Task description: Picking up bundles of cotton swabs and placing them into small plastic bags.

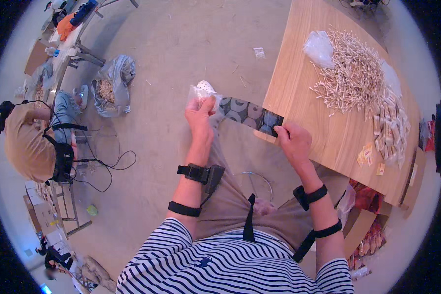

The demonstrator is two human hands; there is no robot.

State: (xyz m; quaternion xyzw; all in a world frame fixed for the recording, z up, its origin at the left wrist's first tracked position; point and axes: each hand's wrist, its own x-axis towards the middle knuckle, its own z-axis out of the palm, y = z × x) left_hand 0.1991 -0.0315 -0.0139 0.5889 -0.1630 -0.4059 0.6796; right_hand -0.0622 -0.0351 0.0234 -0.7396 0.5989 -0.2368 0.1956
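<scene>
My left hand (200,113) grip pinches a small clear plastic bag (201,92), seemingly empty; right hand (293,142) clamps a dark patterned strip (250,115) at the tabletop (299,98) edge. Wooden stick pile (353,73) mostly unbagged.

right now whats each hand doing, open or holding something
Left hand: closed on a small clear plastic bag.
Right hand: closed on the end of a dark patterned strip.

Setting: a workshop or small packing room, not a home. Bare grey concrete floor (181,44) with scattered scraps. Light wooden worktable (304,88) carrying a large heap of pale wooden sticks (353,73) and small packets. Grey plastic sack of more pale pieces (110,85) on the floor. Another person in a tan shirt (27,142) sits at a metal-legged bench (71,44); black cables (108,164) trail nearby.
</scene>
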